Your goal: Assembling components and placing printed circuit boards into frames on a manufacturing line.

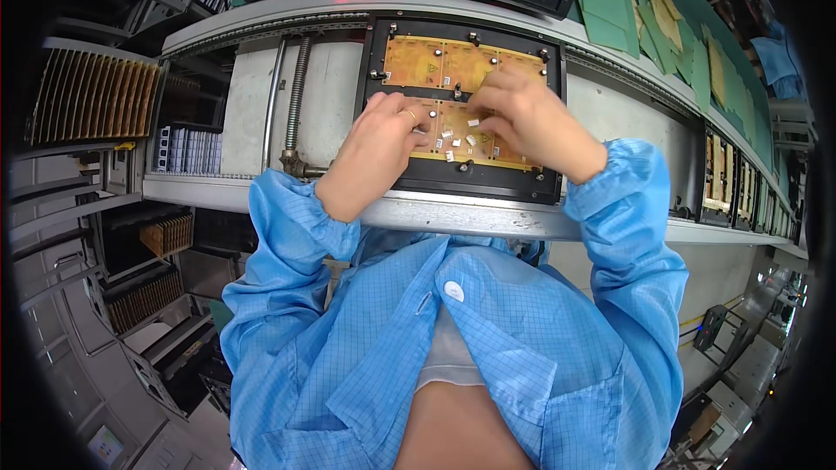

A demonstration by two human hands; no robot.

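Observation:
A black frame (pixel 405 176) holds two rows of yellow-orange circuit boards (pixel 413 63) on a conveyor in front of me. My left hand (pixel 376 141) rests over the lower left board, fingers curled together; anything in its fingertips is hidden. Above the lower right board, my right hand (pixel 535 117) has its fingers bent inward in a pinch, and I cannot make out what they hold. Several small white connectors (pixel 448 135) lie loose on the lower middle board, between the hands. Small dark clamps (pixel 457 91) sit along the frame.
Beyond the frame stands a black bin (pixel 557 2) of white connectors. Green and tan sheets (pixel 607 4) lie at the far right. A rack of upright boards (pixel 91 94) stands at left. The conveyor's metal rail (pixel 475 216) runs along my side, with a spring-like screw shaft (pixel 298 91) left of the frame.

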